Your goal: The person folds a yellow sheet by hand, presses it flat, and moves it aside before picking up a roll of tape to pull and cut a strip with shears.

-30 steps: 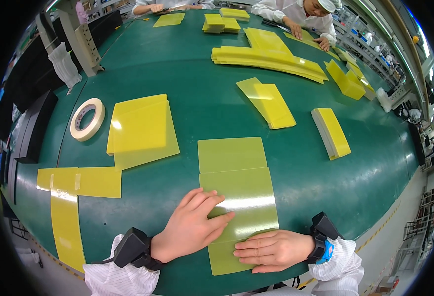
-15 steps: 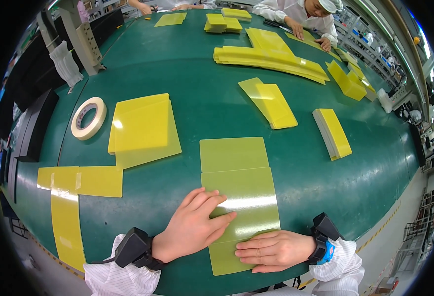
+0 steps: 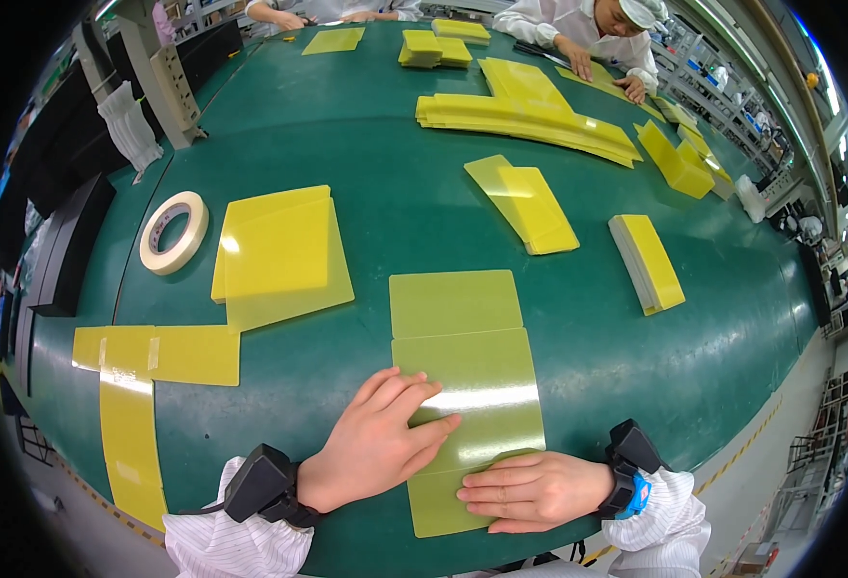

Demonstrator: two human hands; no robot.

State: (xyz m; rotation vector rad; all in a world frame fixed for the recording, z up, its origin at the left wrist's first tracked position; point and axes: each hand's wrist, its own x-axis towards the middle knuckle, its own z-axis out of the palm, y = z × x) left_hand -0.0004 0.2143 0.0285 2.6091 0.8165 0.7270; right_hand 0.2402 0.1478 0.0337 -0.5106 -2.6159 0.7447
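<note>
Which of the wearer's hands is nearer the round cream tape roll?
Left. In the picture, the left hand is below-right of the tape roll; the right hand is farther right.

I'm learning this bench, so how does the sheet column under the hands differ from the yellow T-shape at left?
The sheet column runs straight; the T-shape has a crossbar. The sheet column looks greener, the T-shape a deeper yellow. The left hand and right hand rest on the sheet column; neither touches the T-shape. Both lie flat on the green table.
</note>
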